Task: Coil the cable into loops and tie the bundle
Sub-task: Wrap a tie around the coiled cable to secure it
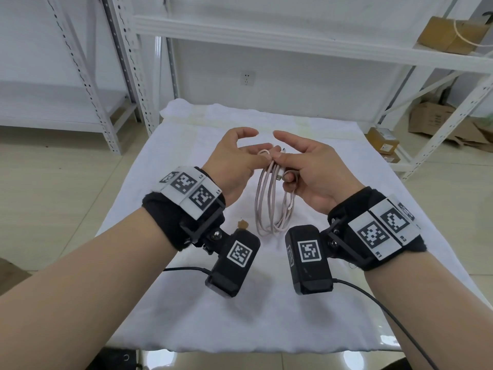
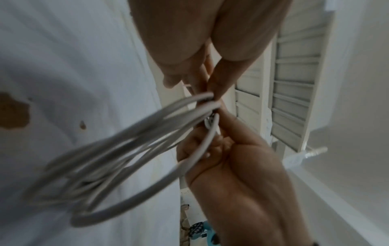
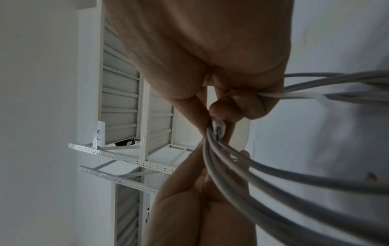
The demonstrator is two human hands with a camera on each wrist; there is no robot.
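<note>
A pale pink cable (image 1: 269, 204) hangs in several long loops above the white cloth, held at its top between my two hands. My left hand (image 1: 256, 150) pinches the top of the loops with thumb and middle fingers, its index finger stretched out above. My right hand (image 1: 282, 166) presses its thumb on the same spot, and its lower fingers curl round a strand near the metal-tipped connector (image 1: 278, 174). The left wrist view shows the pinch (image 2: 210, 98) on the cable (image 2: 126, 149). In the right wrist view the connector (image 3: 219, 129) and a flat white strip (image 3: 294, 95) lie among the loops (image 3: 294, 183).
The table wears a white cloth (image 1: 186, 303) with a small brown stain (image 1: 243, 224) just under the loops. White metal shelving (image 1: 266, 30) stands behind it. Cardboard boxes (image 1: 432, 118) lie on the floor at right. Black camera leads (image 1: 386, 311) trail from my wrists.
</note>
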